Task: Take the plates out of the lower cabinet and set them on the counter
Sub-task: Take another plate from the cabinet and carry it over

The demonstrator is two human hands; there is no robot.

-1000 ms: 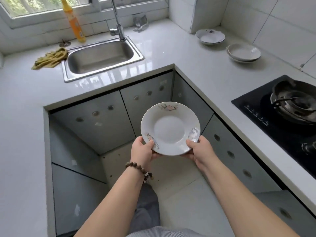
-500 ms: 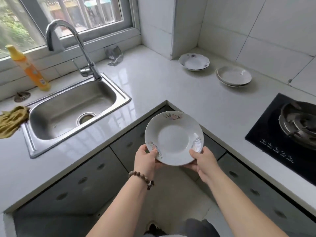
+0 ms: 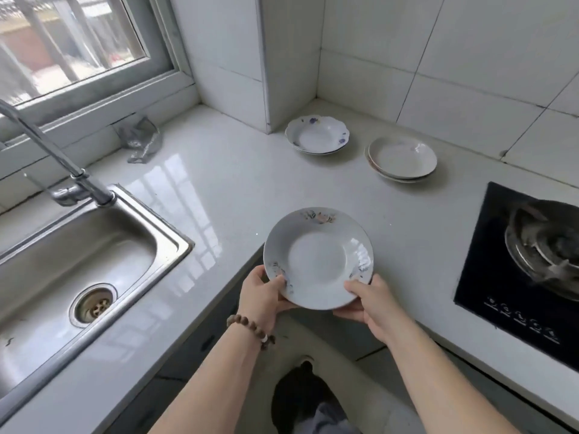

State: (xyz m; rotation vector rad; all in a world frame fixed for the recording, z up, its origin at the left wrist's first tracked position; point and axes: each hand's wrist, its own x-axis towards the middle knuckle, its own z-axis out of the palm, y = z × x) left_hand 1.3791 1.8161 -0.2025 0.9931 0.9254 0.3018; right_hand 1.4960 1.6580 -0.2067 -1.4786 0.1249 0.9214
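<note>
A white plate with a flower pattern on its rim [image 3: 318,258] is held level over the inner corner of the white counter [image 3: 238,195]. My left hand [image 3: 264,291] grips its near left rim, and a bead bracelet sits on that wrist. My right hand [image 3: 371,303] grips the near right rim. Two small stacks of plates rest at the back of the counter: a scalloped stack with purple flowers [image 3: 317,135] by the wall corner and a plain stack [image 3: 402,160] to its right. The lower cabinet fronts show only as a dark strip under the counter edge.
A steel sink [image 3: 72,264] with a tap [image 3: 50,151] fills the left side. A black hob with a burner [image 3: 532,261] lies at the right. A crumpled clear bag [image 3: 141,140] sits under the window. Tiled walls close the back.
Both hands have carried the plate up and forward, from above the floor to over the counter's corner. The view has tilted up toward the wall and the plate stacks.
</note>
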